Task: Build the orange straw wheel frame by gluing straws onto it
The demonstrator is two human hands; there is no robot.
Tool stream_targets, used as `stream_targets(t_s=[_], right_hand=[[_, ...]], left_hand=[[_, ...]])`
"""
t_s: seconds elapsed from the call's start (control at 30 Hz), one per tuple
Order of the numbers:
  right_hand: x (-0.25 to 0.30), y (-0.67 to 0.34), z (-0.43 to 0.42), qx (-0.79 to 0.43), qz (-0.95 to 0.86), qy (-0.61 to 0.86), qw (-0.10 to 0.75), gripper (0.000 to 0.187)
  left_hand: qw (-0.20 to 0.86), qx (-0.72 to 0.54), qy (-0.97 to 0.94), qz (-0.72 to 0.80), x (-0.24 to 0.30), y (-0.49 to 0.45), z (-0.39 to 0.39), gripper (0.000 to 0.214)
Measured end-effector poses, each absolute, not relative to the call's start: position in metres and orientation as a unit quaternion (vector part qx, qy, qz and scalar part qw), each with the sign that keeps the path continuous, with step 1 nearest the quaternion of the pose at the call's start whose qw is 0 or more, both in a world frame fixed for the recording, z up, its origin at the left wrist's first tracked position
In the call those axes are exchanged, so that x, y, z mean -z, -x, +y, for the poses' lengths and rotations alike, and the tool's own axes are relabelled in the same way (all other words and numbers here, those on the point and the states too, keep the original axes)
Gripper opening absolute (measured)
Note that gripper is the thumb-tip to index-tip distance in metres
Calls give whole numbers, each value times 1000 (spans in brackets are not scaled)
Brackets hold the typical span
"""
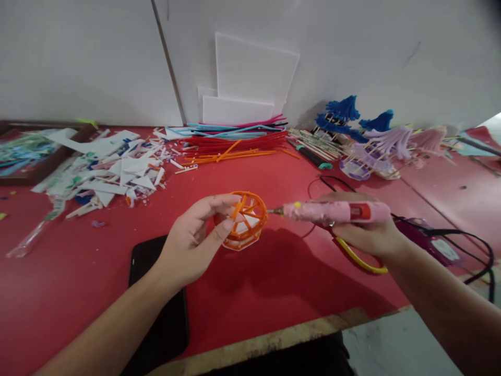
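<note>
Between the thumb and fingers of my left hand (198,235) is an orange pipe-cleaner frame (256,230), round with spokes on top and a white piece inside. It is tilted toward me over the red table. My right hand (364,230) is wrapped round a pink glue gun (321,211), which lies level and points left. Its metal nozzle is at the right rim of the orange frame; whether it touches I cannot tell. Behind my left wrist a black phone (172,318) lies partly hidden on the table.
White scraps (125,167) are heaped at the left, beside a brown tray (31,180). Loose pipe cleaners (238,141) lie at the back below white boards (254,68). Blue and lilac umbrella-shaped pieces (387,143) stand at the right. A yellow-handled tool (360,261) and black cables (485,256) lie near my right arm.
</note>
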State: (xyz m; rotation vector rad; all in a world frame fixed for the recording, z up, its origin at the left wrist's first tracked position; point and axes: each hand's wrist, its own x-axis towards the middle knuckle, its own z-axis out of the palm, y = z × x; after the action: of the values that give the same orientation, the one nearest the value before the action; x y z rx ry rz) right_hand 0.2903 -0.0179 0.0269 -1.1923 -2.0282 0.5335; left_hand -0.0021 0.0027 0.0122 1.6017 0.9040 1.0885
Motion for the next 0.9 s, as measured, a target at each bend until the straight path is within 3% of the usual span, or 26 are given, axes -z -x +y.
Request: stream_targets(t_s=[0.1,0.4,0.9], right_hand=[[-37,-279,-24,-238,-836,369,328,17],[-44,-254,-27,-198,-848,383,310,4],[-38,-250,-21,-170,-855,395,291,15]], left_hand=[[459,-427,-677,386,-12,4,2,30],[457,-446,-674,372,-10,3,2,24],[478,-447,-665,360,-11,3,2,24]])
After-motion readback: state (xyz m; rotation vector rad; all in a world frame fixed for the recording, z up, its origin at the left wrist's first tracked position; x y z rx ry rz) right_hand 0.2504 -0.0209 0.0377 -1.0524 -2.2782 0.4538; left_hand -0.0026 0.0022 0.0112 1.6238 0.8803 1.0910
